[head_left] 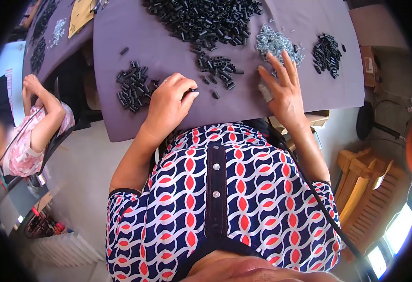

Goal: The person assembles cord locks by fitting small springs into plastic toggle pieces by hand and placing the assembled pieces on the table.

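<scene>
- We note that the black tube (193, 90), pinched at the fingertips, could slip if the left hand (167, 99) loosens.
- A sideways sweep of the right hand (286, 91) could scatter the clear pieces (272, 40).
- We see the left hand curled, with the tube right of the near-left black heap (131, 87); the right hand extends farward, fingers spread, seemingly gripping nothing.

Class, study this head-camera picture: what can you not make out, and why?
Head view, black piece in the left hand: mostly covered by the fingers.
Head view, pale item by the right hand: partly hidden by that hand, so unclear what it is.
Head view, large black pile: far side cut off by the top edge.
Head view, clear pieces: too small to tell each shape.
</scene>
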Tool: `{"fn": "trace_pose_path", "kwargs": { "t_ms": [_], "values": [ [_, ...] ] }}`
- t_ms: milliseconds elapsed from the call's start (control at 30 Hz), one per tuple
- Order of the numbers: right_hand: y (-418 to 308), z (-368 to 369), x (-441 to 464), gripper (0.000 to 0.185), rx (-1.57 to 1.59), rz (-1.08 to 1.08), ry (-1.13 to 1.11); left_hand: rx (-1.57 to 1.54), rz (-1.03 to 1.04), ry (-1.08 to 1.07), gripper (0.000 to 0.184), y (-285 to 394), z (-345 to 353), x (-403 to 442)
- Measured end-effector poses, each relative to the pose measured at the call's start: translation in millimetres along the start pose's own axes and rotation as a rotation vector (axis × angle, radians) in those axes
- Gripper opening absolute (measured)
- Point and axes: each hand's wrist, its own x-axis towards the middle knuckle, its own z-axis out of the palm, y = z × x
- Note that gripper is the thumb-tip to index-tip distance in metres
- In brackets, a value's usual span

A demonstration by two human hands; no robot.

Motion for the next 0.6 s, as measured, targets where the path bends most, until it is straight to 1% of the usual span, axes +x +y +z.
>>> {"fn": "trace_pose_path", "kwargs": {
  "t_ms": [100,233,300,333,400,433,500,533,600],
  "values": [
    [-7,-6,-4,0.050,0.007,-0.026,-0.051,-0.004,-0.017,-0.005,0.011,0,0,0],
    [-7,-6,-9,0.049,0.000,-0.026,-0.072,-0.013,-0.037,-0.009,0.012,0,0,1],
    [-10,-3,-11,0.066,0.093,-0.021,-0.019,-0.015,-0.039,-0.012,0.012,0,0,1],
    [-9,-1,-12,0.066,0.094,-0.021,-0.018,-0.018,-0.042,-0.012,0.012,-1,0,1],
    [-8,2,-13,0.061,0.149,-0.008,-0.011,-0.020,-0.042,-0.009,0.012,0,1,2],
    [-8,1,-13,0.061,0.152,-0.010,-0.013,-0.021,-0.043,-0.007,0.013,0,1,1],
    [-9,-2,-10,0.053,0.160,0.014,0.000,-0.008,-0.032,-0.011,0.013,-1,0,0],
    [-9,-3,-9,0.053,0.161,0.015,0.001,0.004,-0.015,-0.015,0.013,-1,-1,1],
    [-11,-5,-8,0.047,0.160,0.029,0.001,-0.001,-0.015,-0.015,0.013,-1,-1,1]
  ]
}}
